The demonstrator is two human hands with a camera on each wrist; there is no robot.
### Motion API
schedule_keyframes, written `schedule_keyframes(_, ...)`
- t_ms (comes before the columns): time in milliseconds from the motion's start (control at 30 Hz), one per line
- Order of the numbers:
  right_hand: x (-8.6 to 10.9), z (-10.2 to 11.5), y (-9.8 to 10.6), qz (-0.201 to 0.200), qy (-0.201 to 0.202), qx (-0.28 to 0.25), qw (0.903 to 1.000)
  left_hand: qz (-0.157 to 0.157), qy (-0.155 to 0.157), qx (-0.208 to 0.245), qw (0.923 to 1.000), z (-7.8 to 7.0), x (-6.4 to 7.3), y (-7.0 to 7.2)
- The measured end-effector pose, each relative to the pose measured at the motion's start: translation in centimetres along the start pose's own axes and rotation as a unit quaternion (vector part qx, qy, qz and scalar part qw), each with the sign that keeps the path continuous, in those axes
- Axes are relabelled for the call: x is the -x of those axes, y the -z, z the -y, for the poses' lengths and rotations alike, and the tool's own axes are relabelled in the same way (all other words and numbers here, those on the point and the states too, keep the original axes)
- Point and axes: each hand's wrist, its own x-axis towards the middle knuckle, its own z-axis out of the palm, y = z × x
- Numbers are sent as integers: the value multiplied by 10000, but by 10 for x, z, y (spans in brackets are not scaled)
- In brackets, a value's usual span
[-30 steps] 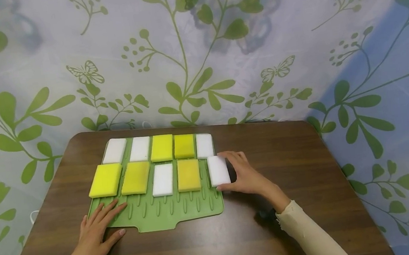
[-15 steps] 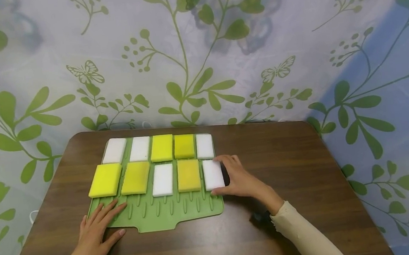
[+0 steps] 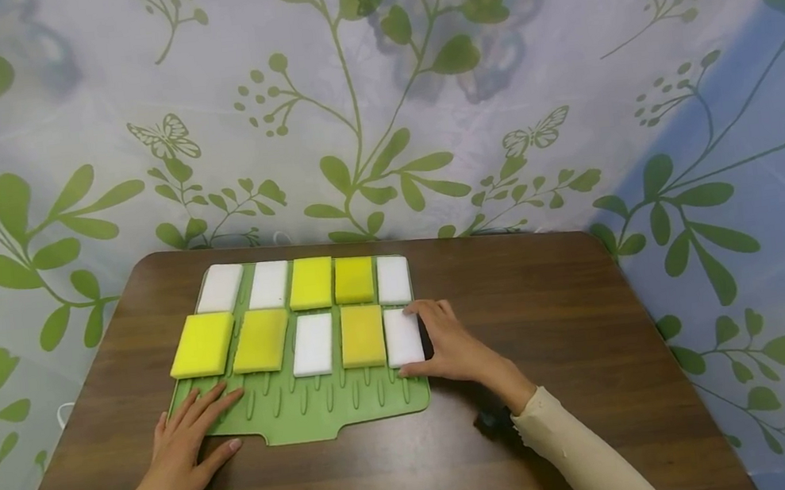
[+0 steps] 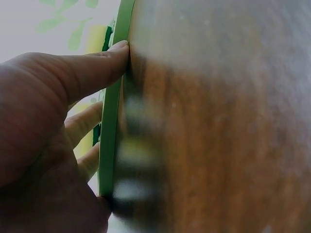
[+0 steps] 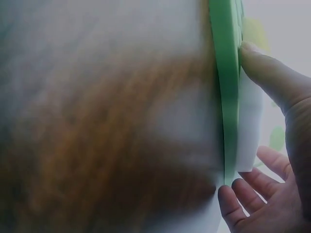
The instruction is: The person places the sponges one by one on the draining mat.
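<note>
A green ridged drying mat (image 3: 303, 424) lies on the table with white and yellow sponges in two rows. My right hand (image 3: 452, 349) holds a white sponge (image 3: 402, 340) at the right end of the front row, thumb at its near end and fingers at its far end. In the right wrist view that white sponge (image 5: 249, 121) sits against the mat's green edge (image 5: 229, 97). My left hand (image 3: 179, 459) rests with spread fingers on the mat's near left corner, its thumb on the table. In the left wrist view the left thumb (image 4: 97, 68) touches the mat's edge.
Left of the held sponge are a yellow sponge (image 3: 362, 336) and another white sponge (image 3: 313, 345). A white sponge (image 3: 393, 279) ends the back row. The brown wooden table (image 3: 536, 310) meets a leaf-patterned cloth (image 3: 379, 118) behind.
My right hand has slid left with the white sponge, from partly over the mat's right edge to close beside the yellow sponge in the front row. The left hand has stayed put.
</note>
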Motion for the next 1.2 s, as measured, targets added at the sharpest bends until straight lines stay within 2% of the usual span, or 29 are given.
schedule_keyframes(367, -1, 0, -3, 16, -43, -42, 10000, 35, 37, 17, 10000, -1, 1, 1)
schedule_keyframes(700, 1, -1, -4, -146, 183, -105, 9997, 80, 63, -2, 9999, -1, 1, 2)
schedule_keyframes(933, 5, -3, -5, -163, 90, -239, 9995, 122, 138, -147, 9997, 0, 0, 3)
schedule_keyframes(1100, 17, -3, -2, -129, -126, -418, 9990, 276, 404, -402, 9980, -5, 1, 8)
schedule_keyframes(1200, 30, -4, 4, -140, -325, -432, 9984, 406, 641, -709, 9946, -12, 2, 11)
